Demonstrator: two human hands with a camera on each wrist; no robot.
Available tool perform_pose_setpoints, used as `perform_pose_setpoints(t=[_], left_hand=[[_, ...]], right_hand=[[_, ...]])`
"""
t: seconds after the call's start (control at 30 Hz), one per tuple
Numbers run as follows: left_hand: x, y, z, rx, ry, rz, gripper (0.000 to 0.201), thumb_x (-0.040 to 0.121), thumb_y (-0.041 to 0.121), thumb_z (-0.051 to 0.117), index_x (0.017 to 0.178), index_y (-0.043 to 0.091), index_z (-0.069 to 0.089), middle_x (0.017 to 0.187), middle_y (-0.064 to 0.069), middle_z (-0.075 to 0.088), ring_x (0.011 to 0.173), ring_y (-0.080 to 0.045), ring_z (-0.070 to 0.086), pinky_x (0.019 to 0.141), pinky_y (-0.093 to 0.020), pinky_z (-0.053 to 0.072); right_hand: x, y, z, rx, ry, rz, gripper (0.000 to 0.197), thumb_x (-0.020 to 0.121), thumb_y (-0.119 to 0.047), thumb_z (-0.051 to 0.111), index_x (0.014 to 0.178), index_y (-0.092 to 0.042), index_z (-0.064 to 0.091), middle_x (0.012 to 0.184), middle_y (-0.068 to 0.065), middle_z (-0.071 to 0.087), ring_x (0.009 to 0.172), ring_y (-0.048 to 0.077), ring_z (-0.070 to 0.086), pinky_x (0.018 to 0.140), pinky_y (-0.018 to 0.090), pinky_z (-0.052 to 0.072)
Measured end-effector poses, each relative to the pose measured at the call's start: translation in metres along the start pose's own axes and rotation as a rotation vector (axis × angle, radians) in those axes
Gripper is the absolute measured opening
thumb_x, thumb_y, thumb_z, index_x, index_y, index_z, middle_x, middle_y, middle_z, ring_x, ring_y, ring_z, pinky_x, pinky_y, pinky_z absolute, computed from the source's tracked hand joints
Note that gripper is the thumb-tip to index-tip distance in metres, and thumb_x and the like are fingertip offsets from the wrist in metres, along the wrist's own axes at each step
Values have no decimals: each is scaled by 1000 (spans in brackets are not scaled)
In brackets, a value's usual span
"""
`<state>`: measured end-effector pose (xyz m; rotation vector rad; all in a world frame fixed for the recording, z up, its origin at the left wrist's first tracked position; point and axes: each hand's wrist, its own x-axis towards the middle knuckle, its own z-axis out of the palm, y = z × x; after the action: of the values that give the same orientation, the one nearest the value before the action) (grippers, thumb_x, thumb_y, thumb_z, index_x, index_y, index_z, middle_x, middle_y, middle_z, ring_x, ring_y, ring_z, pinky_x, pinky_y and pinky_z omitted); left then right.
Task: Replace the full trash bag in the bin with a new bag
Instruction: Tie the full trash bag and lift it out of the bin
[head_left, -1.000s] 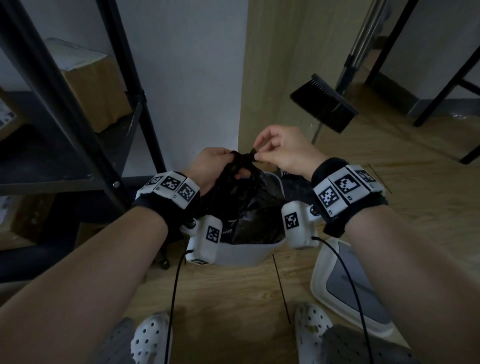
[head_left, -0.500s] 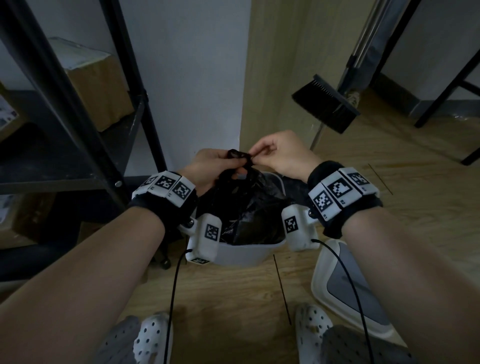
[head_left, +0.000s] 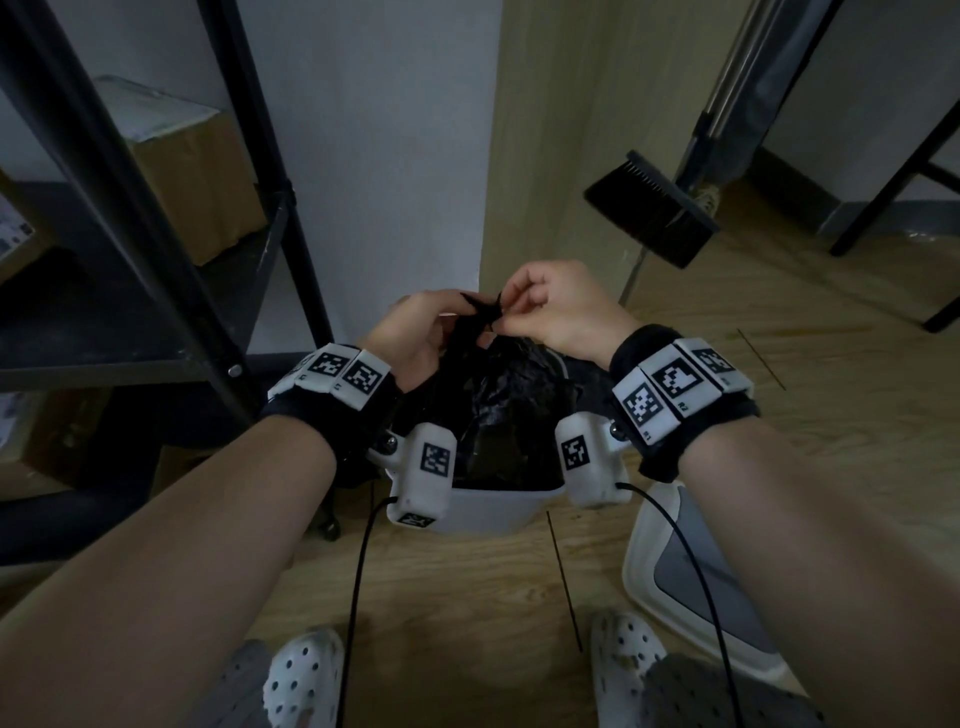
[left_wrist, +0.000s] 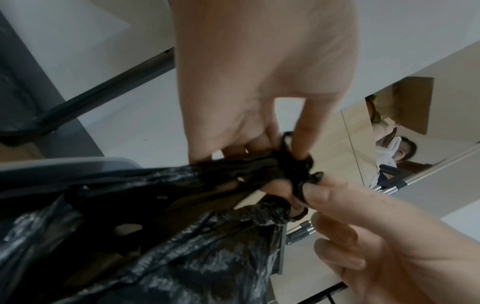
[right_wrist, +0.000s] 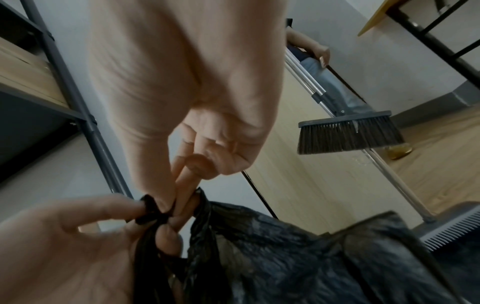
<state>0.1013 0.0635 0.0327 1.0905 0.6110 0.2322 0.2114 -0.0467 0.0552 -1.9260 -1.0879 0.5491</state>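
A full black trash bag (head_left: 511, 410) sits in the white bin (head_left: 488, 512) on the floor in front of me. Its top is gathered into a twisted knot (head_left: 483, 312) above the bin. My left hand (head_left: 431, 332) grips the gathered neck and one end, with its fingers curled round the plastic (left_wrist: 280, 152). My right hand (head_left: 519, 312) pinches the other end between thumb and fingers (right_wrist: 179, 203), right against the left hand. The bag's crinkled body (right_wrist: 285, 257) hangs below both hands.
A black metal shelf (head_left: 156, 234) with a cardboard box (head_left: 197, 171) stands on the left. A broom (head_left: 654, 218) leans by the wooden panel (head_left: 571, 130). The bin's lid (head_left: 691, 582) lies on the floor at the right, beside my feet. Another person stands farther off.
Both hands stay at the bag's top. Their fingers have shifted on the twisted ends and drawn closer together. The bag and bin have not moved.
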Motion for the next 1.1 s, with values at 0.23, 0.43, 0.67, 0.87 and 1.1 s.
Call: perform_pose_setpoints(t=[0.23, 0.43, 0.67, 0.87, 1.1], left_hand=[[7, -7, -10, 157, 11, 39, 37, 87, 14, 61, 117, -7, 59, 111, -22, 65, 69, -15, 64, 61, -21, 57], [10, -8, -13, 126, 12, 44, 37, 86, 12, 62, 116, -9, 60, 105, -22, 62, 73, -19, 60, 68, -24, 56], [9, -7, -8, 645, 82, 242, 29, 68, -7, 72, 67, 20, 66, 70, 0, 68, 71, -15, 62, 82, -27, 51], [4, -10, -13, 889, 71, 433, 34, 68, -7, 69, 63, 26, 59, 71, 5, 64, 59, 7, 60, 66, -8, 47], [8, -14, -13, 926, 192, 594, 33, 71, -3, 68, 62, 25, 54, 66, 2, 60, 59, -4, 59, 58, -14, 47]], right_hand=[[-1, 2, -5, 4, 3, 41, 25, 78, -5, 72, 102, -8, 66, 68, -5, 65, 63, 3, 61, 64, 8, 47], [-3, -1, -10, 97, 6, 38, 21, 74, -5, 76, 83, -15, 60, 69, -3, 66, 62, 1, 61, 61, 3, 47], [3, 1, -3, -67, -82, 69, 26, 81, -7, 69, 106, -9, 61, 85, -1, 62, 77, 9, 60, 64, 6, 45], [5, -3, 13, 113, -215, 114, 37, 92, 6, 41, 125, -2, 54, 110, 13, 60, 99, 20, 57, 70, 9, 45], [6, 5, 19, 77, -219, 269, 32, 95, -3, 38, 120, -10, 56, 93, 8, 62, 66, 14, 60, 55, 23, 43]])
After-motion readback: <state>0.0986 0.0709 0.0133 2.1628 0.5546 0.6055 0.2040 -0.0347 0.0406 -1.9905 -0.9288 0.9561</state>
